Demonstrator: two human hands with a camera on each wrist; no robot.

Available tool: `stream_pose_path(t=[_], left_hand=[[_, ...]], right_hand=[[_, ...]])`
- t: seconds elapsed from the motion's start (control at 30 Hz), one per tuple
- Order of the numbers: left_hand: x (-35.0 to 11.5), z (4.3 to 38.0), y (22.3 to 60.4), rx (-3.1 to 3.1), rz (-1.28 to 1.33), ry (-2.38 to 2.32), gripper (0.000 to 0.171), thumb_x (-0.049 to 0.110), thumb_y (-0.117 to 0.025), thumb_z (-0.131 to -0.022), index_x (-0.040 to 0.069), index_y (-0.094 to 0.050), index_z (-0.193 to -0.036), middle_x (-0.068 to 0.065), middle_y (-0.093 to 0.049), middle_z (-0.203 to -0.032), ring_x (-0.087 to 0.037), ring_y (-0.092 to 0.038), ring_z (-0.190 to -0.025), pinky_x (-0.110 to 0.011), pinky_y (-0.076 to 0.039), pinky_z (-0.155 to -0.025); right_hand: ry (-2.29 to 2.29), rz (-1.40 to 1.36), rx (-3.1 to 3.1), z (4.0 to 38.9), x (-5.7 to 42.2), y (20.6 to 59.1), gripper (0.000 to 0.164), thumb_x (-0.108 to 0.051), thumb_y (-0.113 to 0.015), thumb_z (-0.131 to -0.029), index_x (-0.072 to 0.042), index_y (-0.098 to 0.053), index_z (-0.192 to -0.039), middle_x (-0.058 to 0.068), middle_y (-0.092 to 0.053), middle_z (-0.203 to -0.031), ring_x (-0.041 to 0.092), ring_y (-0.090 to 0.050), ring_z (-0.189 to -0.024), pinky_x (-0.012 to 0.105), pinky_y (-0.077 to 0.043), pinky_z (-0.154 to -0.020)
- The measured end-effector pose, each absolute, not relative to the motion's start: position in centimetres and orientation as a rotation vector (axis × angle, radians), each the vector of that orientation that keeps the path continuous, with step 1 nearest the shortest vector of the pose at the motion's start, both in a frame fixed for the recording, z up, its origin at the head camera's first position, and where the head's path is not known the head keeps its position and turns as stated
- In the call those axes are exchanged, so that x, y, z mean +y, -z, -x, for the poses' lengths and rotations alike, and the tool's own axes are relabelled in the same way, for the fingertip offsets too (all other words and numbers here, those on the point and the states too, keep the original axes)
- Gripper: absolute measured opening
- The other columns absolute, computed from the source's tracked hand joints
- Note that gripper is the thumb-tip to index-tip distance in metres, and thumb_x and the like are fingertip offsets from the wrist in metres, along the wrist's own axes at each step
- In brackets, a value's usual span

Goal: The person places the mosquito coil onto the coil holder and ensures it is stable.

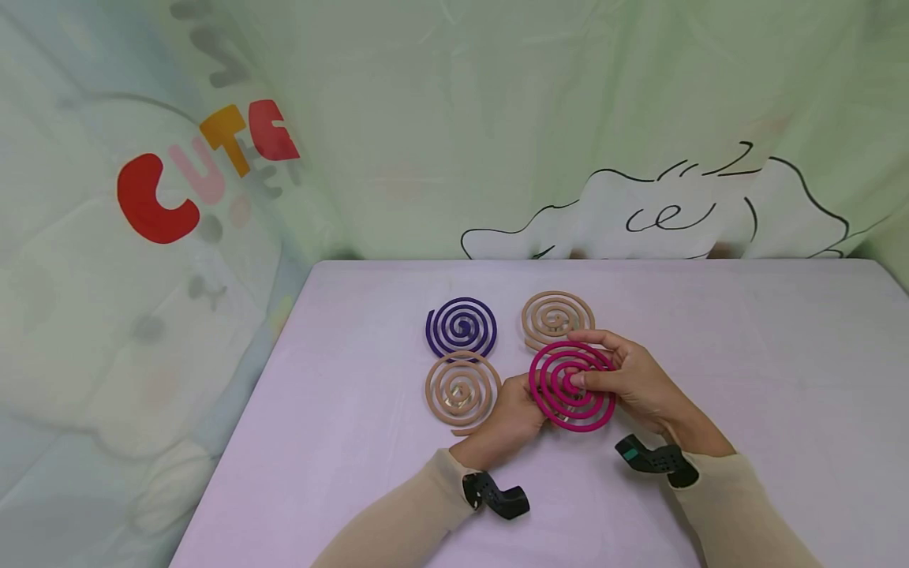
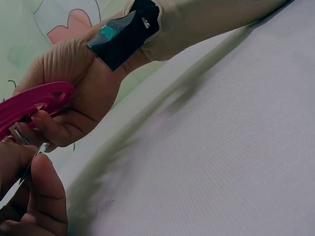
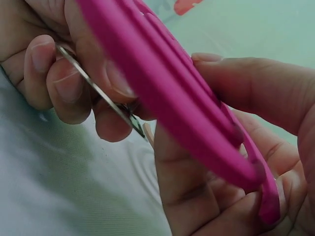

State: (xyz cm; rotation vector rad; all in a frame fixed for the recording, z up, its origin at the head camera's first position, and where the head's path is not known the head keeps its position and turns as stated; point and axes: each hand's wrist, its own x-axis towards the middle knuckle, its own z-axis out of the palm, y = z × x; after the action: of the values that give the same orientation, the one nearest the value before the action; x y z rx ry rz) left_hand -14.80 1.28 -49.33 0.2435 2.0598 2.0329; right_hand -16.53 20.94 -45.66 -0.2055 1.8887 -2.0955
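Observation:
A pink mosquito coil [image 1: 569, 384] is held up above the table by my right hand [image 1: 645, 388], its thumb pressed on the coil's centre and its fingers behind. My left hand [image 1: 513, 412] reaches beneath the coil and is partly hidden by it. In the right wrist view, the left fingers pinch a thin metal coil stand [image 3: 93, 84] just under the pink coil [image 3: 167, 105]. The left wrist view shows the stand close to the right fingertips. Whether stand and coil are joined, I cannot tell.
A dark blue coil [image 1: 463, 327] lies behind a tan coil [image 1: 461, 356] left of my hands, their edges meeting. Another tan coil [image 1: 547, 294] lies behind the pink one. Shiny metal shows at the tan coils' centres. A white cloth covers the table [image 1: 341, 355]; printed curtains [image 1: 398, 134] hang behind.

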Motion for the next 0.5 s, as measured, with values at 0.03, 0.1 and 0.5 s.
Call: stream_pose_path(t=[0.03, 0.1, 0.5], left_hand=[[1.27, 14.79, 49.33, 2.066, -0.247, -2.03, 0.013, -0.005, -0.066, -0.091, -0.006, -0.074, -0.102, 0.009, -0.058, -0.069, -0.002, -0.047, -0.062, -0.017, -0.038, -0.057], [1.27, 14.78, 49.34, 2.073, -0.25, -2.027, 0.014, -0.005, -0.066, -0.091, -0.006, -0.074, -0.102, 0.009, -0.058, -0.07, -0.002, -0.047, -0.063, -0.017, -0.037, -0.057], [1.6, 14.89, 49.48, 2.015, -0.192, -2.108, 0.014, -0.009, -0.067, -0.09, -0.01, -0.072, -0.103, 0.001, -0.063, -0.074, -0.003, -0.048, -0.066, -0.017, -0.039, -0.06]], right_hand=[[2.094, 0.205, 1.891, 16.53, 20.95, 45.67, 0.052, 0.005, -0.074, -0.091, -0.014, -0.06, -0.137, 0.0, -0.069, -0.121, 0.015, -0.071, -0.106, 0.032, -0.062, -0.084], [2.09, 0.203, 1.897, 16.53, 20.96, 45.67, 0.052, 0.005, -0.074, -0.091, -0.014, -0.06, -0.138, 0.001, -0.068, -0.121, 0.015, -0.07, -0.107, 0.032, -0.062, -0.084], [2.041, 0.181, 1.96, 16.58, 21.03, 45.88, 0.053, 0.0, -0.076, -0.092, -0.013, -0.057, -0.14, 0.0, -0.066, -0.124, 0.015, -0.069, -0.108, 0.034, -0.062, -0.085]])
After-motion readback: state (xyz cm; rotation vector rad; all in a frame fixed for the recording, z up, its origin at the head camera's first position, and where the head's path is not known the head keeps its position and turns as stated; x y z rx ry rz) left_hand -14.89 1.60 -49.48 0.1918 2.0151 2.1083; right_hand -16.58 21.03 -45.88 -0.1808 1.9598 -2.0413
